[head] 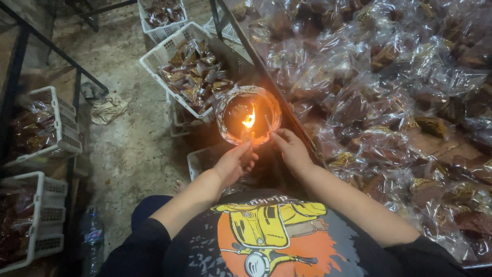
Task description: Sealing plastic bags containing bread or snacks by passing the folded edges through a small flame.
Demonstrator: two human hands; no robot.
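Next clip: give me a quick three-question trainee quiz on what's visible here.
1. True or false: a flame burns inside the round tin.
2. What fills the white crates, such as the crate beyond the tin?
A) clear-wrapped brown packets
B) bottles
C) tools
3. Which hand is nearest the thin stick at the tin's edge?

Key:
1. True.
2. A.
3. The right hand; the left hand sits below the tin.

Black short-sleeved shirt (266, 241) with yellow scooter print on orange; bare forearms; dark trousers.
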